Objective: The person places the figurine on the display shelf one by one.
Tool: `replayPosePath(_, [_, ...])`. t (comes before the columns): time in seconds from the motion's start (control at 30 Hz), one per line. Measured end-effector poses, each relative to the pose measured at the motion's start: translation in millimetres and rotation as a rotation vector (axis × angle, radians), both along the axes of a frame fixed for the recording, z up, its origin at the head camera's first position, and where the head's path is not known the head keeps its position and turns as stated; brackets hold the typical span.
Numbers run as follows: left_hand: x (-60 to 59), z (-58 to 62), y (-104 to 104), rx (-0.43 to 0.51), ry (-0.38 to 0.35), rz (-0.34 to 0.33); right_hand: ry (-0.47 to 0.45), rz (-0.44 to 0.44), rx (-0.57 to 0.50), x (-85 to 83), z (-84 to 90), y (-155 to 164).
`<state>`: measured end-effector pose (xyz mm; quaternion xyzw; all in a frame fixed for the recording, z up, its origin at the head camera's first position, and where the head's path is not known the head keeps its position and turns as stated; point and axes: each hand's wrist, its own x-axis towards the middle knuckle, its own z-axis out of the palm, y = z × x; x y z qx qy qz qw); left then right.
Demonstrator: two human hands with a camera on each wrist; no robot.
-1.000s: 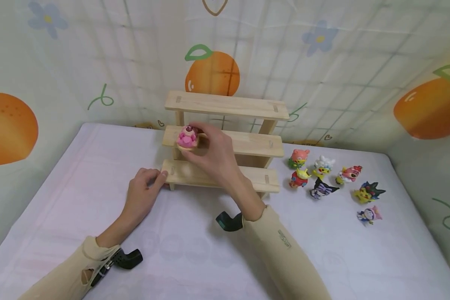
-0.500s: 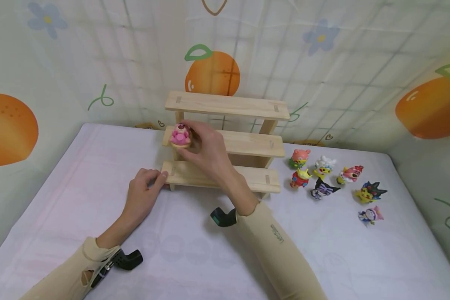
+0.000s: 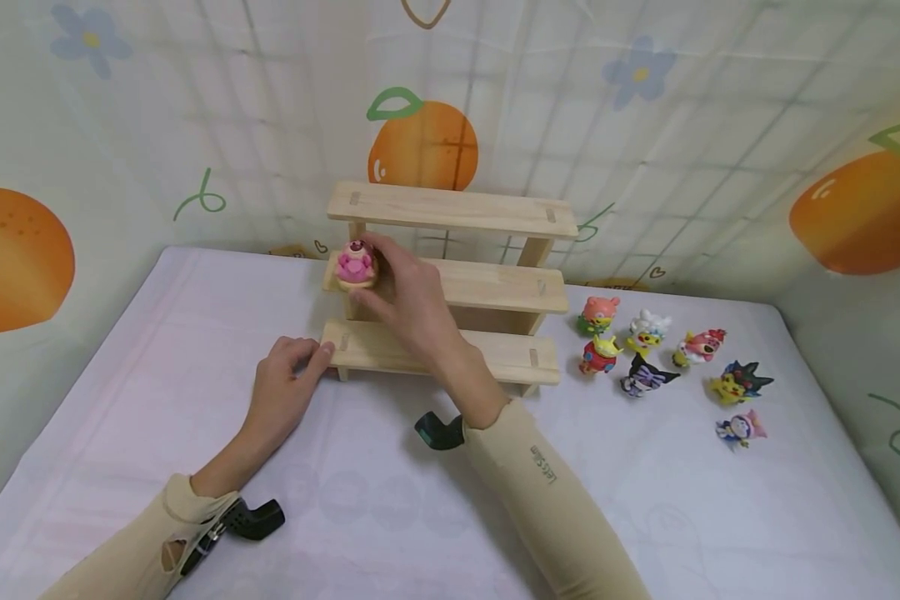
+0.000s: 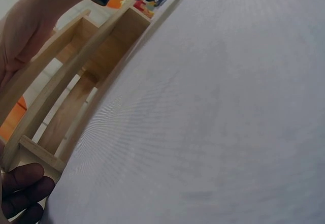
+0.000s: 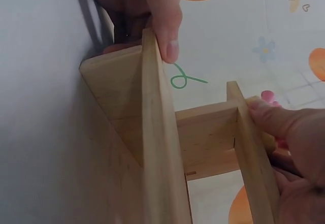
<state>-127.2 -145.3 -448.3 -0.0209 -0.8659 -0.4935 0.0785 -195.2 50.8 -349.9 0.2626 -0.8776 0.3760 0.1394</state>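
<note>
Far left, the left hand (image 3: 281, 390) is laid on the white sheet (image 3: 195, 350), its fingers curled around the left end of the bottom step of the wooden rack (image 3: 450, 287); the thumb is seen over that edge in the right wrist view, so the rack is gripped there. Just to the right and higher, a pink toy (image 3: 356, 264) is pinched in the fingertips of the right hand (image 3: 405, 296) and is held at the left end of the middle step; whether its base is touching the wood cannot be told. The top step is bare. Further right, on the sheet beside the rack, a cluster of small figures (image 3: 667, 358) is seen, well apart from both hands. Behind everything, a curtain (image 3: 645, 125) printed with oranges is hung.
</note>
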Motion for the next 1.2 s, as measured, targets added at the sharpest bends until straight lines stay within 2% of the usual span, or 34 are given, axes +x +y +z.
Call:
replayPosePath(0.8, [-0.5, -3.6, -3, 0.008, 0.013, 0.004, 0.058, -0.016, 0.013, 1.0, -5.2, -4])
replayPosePath(1.2, [-0.4, -3.4, -1, 0.005, 0.018, -0.005, 0.012, -0.053, 0.006, 12.0, -3.7, 11])
